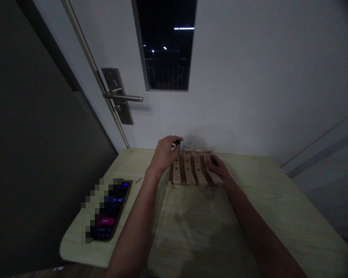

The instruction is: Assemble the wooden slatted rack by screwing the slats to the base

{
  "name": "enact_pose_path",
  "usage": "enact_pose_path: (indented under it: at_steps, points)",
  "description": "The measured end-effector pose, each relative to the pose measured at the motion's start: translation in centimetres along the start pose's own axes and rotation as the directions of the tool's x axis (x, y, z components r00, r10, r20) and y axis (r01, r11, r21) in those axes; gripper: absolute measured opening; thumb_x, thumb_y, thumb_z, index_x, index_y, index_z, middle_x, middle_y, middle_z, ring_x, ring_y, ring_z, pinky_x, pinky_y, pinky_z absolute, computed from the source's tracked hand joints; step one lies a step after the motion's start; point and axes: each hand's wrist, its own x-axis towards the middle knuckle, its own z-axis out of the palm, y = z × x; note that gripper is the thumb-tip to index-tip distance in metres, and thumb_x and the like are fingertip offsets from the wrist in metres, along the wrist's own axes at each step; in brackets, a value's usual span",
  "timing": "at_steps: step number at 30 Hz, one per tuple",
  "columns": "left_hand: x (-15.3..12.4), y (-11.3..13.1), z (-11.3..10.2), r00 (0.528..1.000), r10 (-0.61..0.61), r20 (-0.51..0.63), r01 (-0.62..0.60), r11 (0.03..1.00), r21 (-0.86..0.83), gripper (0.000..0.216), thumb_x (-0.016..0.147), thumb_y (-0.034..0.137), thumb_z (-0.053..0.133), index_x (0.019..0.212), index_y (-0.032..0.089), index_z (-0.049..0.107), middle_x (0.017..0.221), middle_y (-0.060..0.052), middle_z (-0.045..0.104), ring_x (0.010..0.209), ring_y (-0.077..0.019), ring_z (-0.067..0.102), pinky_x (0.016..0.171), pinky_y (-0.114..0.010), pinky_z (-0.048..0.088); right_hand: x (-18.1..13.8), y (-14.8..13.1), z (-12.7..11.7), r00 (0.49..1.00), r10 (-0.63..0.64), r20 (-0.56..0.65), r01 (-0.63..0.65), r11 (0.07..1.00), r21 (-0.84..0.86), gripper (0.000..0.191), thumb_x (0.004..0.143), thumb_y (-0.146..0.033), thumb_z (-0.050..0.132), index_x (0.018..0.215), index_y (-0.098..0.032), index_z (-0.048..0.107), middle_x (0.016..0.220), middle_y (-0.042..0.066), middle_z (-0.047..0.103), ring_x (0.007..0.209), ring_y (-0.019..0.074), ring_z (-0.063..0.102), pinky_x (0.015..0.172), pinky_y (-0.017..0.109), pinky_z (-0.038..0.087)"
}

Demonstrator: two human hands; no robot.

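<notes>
A small wooden slatted rack (pixel 189 170) stands on the table close to the door; its several curved pale slats have dark holes in them. My left hand (pixel 164 154) is above the rack's left end, thumb and fingers pinched on a small black piece (pixel 178 142) whose kind I cannot make out. At the other end, my right hand (pixel 220 169) is closed around the rightmost slat, with some of its fingers hidden behind the wood.
On the left of the pale wooden table (pixel 200 224) lies a phone (pixel 113 210) with its screen lit, partly pixelated. A thin nail or screw (pixel 138 180) rests beside it. Behind the table rises a white door (pixel 234 77) with a metal handle (pixel 130 98) and a dark window (pixel 168 42).
</notes>
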Motion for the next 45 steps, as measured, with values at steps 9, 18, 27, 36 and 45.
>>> enact_pose_path:
  at_steps: [9,18,27,36,45]
  points:
    - [0.10,0.02,0.39,0.994,-0.078,-0.071,0.075,0.996,-0.041,0.014,0.077,0.014,0.062,0.088,0.019,0.067,0.087,-0.002,0.053,0.072,-0.0090,0.060,0.074,-0.027,0.056,-0.15,-0.36,0.23,0.999,-0.004,-0.033,0.004,1.000,-0.006,0.049,0.062,-0.055,0.067,0.097,-0.022,0.058,0.099,0.008,0.063,0.093,0.0262,0.057,0.081,0.040,0.046]
    - [0.02,0.22,0.24,1.000,-0.005,-0.028,0.004,1.000,-0.013,0.035,0.075,0.006,0.055,0.106,0.021,0.061,0.091,-0.003,0.060,0.083,-0.0131,0.060,0.078,-0.030,0.054,-0.18,-0.37,0.20,1.000,-0.010,-0.007,0.010,1.000,0.013,0.049,0.063,-0.055,0.067,0.098,-0.022,0.059,0.100,0.007,0.064,0.092,0.0250,0.058,0.082,0.040,0.046]
    - [0.10,0.35,0.20,0.999,-0.016,-0.031,0.017,1.000,0.022,0.020,0.081,0.015,0.055,0.098,0.019,0.065,0.093,-0.005,0.058,0.078,-0.0117,0.057,0.068,-0.025,0.051,-0.09,-0.35,0.12,1.000,-0.010,-0.002,0.010,0.999,0.030,0.046,0.064,-0.052,0.067,0.098,-0.023,0.058,0.099,0.006,0.063,0.092,0.0246,0.058,0.082,0.039,0.046]
    - [0.08,0.25,0.18,0.999,-0.019,-0.027,0.020,1.000,0.016,0.019,0.080,0.010,0.055,0.095,0.020,0.063,0.090,-0.003,0.055,0.079,-0.0122,0.057,0.076,-0.029,0.052,-0.13,-0.35,0.10,1.000,-0.016,0.004,0.016,0.999,0.030,0.043,0.065,-0.048,0.067,0.098,-0.022,0.057,0.101,0.007,0.062,0.094,0.0246,0.057,0.083,0.038,0.045]
    - [0.05,0.09,0.33,0.999,0.047,-0.028,-0.047,0.999,-0.025,0.027,0.079,0.003,0.050,0.099,0.016,0.064,0.096,-0.006,0.064,0.088,-0.0145,0.060,0.085,-0.033,0.052,0.03,-0.11,0.16,0.999,-0.002,-0.038,0.002,1.000,0.005,0.045,0.063,-0.053,0.067,0.095,-0.021,0.058,0.095,0.007,0.063,0.089,0.0247,0.057,0.078,0.038,0.046]
